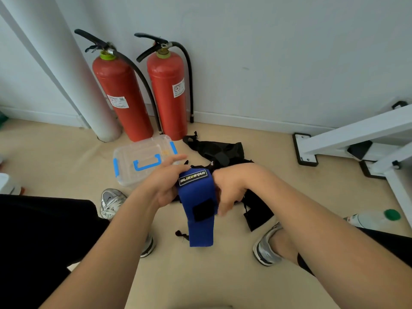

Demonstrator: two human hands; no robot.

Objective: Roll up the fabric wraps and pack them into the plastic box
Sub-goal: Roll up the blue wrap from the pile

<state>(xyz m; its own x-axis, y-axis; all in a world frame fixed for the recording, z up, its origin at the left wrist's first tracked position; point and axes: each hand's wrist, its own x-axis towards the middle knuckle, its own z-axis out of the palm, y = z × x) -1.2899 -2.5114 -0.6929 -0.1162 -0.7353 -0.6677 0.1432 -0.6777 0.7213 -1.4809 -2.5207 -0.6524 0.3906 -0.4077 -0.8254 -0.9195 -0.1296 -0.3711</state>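
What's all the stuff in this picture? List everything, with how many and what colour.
blue wrap: one, blue with a black patch and a label, held up in both hands, loose end hanging down
black wraps: a heap, count unclear, black, on the floor behind the hands
plastic box: one, clear with blue latches and handle, lid on, on the floor left of the heap
fire extinguishers: two, red, standing against the wall
pipe: one, white, left of the extinguishers
metal frame: one, white, at right
bottle: one, pale with a green cap, lying at far right
shoes: two, silver, on the person's feet
left hand: holds the wrap's top
right hand: grips the wrap's right edge
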